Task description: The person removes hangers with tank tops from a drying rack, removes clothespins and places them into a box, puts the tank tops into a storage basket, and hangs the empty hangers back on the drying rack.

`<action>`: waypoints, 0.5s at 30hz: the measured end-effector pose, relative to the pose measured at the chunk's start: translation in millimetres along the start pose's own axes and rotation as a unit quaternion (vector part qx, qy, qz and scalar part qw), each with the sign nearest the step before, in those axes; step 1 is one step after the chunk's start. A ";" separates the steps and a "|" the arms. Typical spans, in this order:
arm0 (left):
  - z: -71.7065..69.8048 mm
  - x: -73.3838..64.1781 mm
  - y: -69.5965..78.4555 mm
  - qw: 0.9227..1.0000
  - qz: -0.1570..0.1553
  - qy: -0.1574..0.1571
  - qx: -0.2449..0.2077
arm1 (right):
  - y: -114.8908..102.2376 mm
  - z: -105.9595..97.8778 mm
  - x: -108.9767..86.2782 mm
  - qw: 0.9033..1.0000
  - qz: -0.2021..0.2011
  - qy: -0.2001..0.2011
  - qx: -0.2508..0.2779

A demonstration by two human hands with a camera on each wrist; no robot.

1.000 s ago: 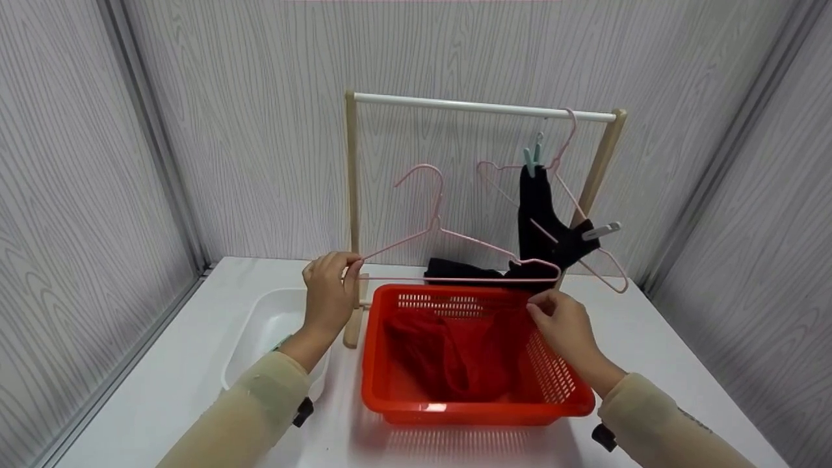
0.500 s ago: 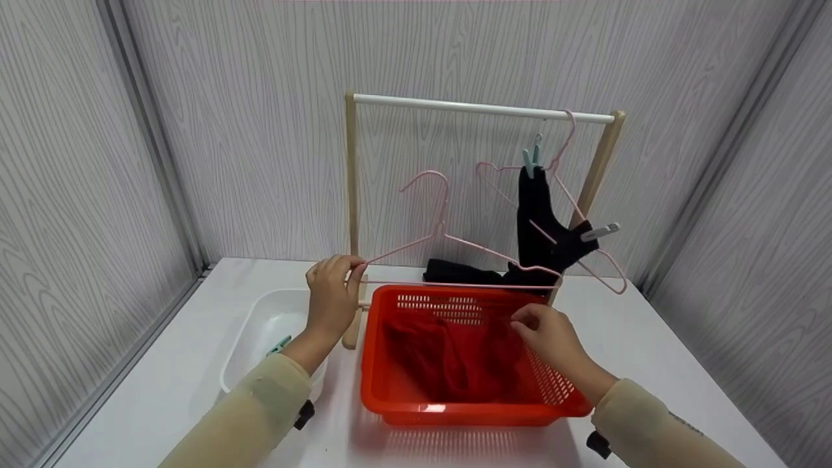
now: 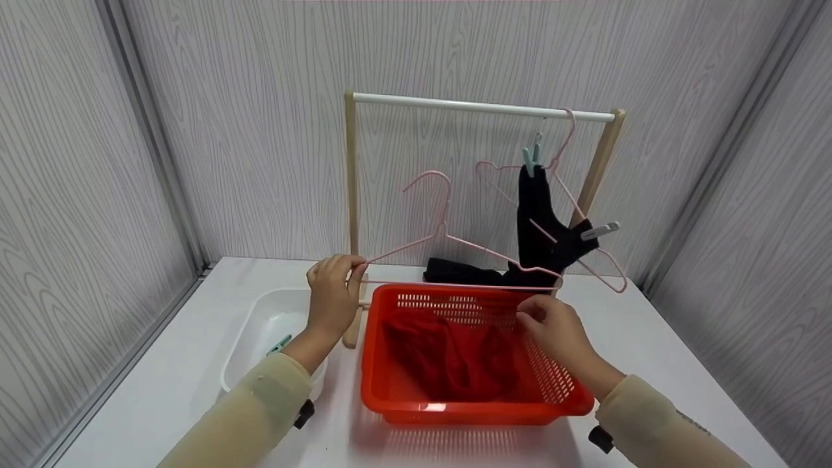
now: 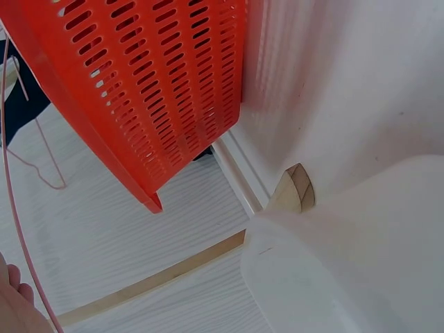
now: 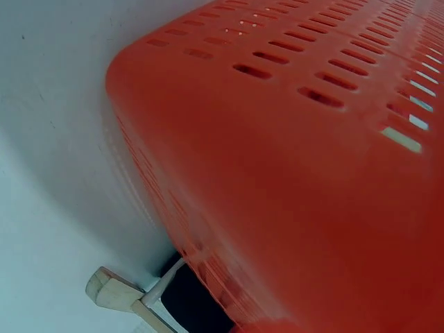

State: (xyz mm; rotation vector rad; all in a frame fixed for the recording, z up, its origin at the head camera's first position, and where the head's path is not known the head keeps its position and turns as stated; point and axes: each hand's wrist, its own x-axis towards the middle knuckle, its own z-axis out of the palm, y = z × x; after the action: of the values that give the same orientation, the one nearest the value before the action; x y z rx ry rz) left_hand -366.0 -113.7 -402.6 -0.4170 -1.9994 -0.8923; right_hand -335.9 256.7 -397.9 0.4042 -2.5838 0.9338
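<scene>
My left hand [image 3: 350, 266] pinches the left tip of a pink wire hanger [image 3: 442, 227] and holds it level above the back rim of a red plastic basket [image 3: 481, 409]. That hand's edge [image 4: 10, 305] and the pink wire [image 4: 14, 208] show in the left wrist view. My right hand [image 3: 528, 312] hovers over the basket's back right corner with curled fingers, just below the hanger's right end and apart from it. Whether it holds anything is unclear. A red cloth [image 3: 448, 357] lies crumpled in the basket. The right wrist view shows only the basket wall [image 5: 291, 173].
A wooden rack with a white rail [image 3: 481, 108] stands behind the basket. A second pink hanger hangs from the rail with a black sock [image 3: 543, 221] pegged to it. Another black sock [image 3: 455, 270] lies on the table. A white tub [image 3: 266, 325] at the left holds a teal peg [image 3: 279, 344].
My right hand has left the hanger's right end and dropped to the basket's back right corner. The hanger's hook has tilted slightly right. My left hand has stayed put.
</scene>
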 end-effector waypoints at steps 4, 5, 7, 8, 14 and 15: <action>0.6 0.3 1.0 1.000 -0.003 -0.003 -0.001 | -3.0 -8.3 2.0 1.000 -0.007 0.020 0.001; 0.8 0.4 1.3 1.000 -0.003 -0.004 -0.002 | -4.0 -10.8 2.6 1.000 -0.010 0.026 0.003; 1.0 0.4 1.7 1.000 -0.005 -0.006 -0.005 | -6.0 -15.7 4.0 0.999 -0.016 0.038 0.002; 1.3 0.5 1.7 1.000 -0.005 -0.007 -0.006 | -7.0 -18.2 4.9 0.999 -0.023 0.045 0.001; 1.0 -2.3 3.1 1.000 -0.006 -0.010 -0.010 | -10.8 -30.7 10.4 0.995 -0.049 0.086 0.000; 0.9 -3.1 3.4 1.000 -0.006 -0.010 -0.009 | -11.1 -32.0 11.3 0.994 -0.055 0.094 0.003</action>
State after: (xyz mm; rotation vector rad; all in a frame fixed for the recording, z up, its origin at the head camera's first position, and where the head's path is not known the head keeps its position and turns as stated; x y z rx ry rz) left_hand -362.8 -110.6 -404.0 -0.4266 -2.0149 -0.9180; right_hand -334.2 268.0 -364.0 0.4348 -2.3646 0.8956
